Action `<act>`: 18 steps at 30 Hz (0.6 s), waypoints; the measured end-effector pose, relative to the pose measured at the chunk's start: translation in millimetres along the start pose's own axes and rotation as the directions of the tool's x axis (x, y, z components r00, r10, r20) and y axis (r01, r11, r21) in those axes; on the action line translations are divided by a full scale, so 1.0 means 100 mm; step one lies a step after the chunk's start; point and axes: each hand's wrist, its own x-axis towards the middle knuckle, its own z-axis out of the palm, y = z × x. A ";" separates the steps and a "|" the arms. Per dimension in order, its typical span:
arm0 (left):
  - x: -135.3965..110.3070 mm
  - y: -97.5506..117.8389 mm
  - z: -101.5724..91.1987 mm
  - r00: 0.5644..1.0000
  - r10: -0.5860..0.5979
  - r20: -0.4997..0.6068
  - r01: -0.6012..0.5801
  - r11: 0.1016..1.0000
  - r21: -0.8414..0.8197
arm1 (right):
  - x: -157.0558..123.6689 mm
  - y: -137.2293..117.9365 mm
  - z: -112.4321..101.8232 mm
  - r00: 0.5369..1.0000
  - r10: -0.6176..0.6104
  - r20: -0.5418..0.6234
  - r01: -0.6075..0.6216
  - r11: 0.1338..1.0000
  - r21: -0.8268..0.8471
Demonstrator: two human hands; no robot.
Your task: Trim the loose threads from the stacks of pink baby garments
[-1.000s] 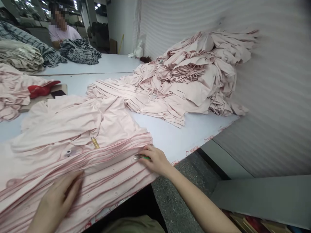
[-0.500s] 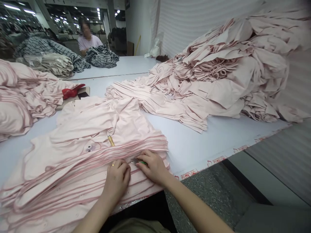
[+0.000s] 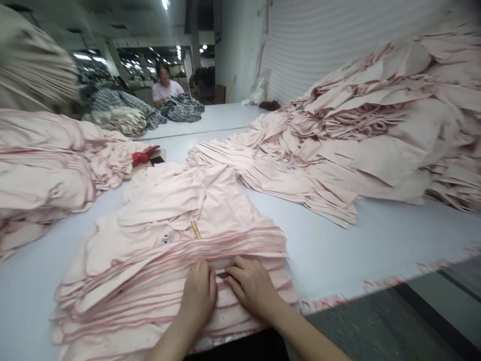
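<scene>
The left hand [image 3: 198, 292] and right hand [image 3: 253, 288] lie flat, close together, apparently pressing the layered pink garments [image 3: 176, 273] smooth on the table [image 3: 379, 250]. A small dark blade [image 3: 223, 275] touches the right fingers, grip unclear. Another heap [image 3: 370, 143] sits at two o'clock.

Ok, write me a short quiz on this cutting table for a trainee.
1. True or false: the left hand and the right hand both rest on the pale pink garment stack.
2. Which lies nearer the hands: the yellow rod or the red item?
3. What pattern does the cloth in front of the co-worker show?

Key: 1 true; 2 the yellow rod; 3 stripes.
</scene>
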 end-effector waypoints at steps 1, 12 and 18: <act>-0.01 0.01 0.02 1.000 0.013 -0.023 -0.013 1.000 0.016 | 0.00 0.00 0.02 1.000 -0.005 -0.005 0.005 1.000 -0.010; -0.47 -0.72 -0.94 0.989 0.034 -0.141 -0.011 0.986 0.164 | 0.08 -0.06 0.05 0.999 -0.020 0.027 0.013 0.974 0.225; -0.56 -0.93 -1.10 0.991 -0.051 -0.125 0.063 0.994 0.092 | 0.23 -0.24 0.16 0.999 -0.009 0.033 0.002 0.982 0.189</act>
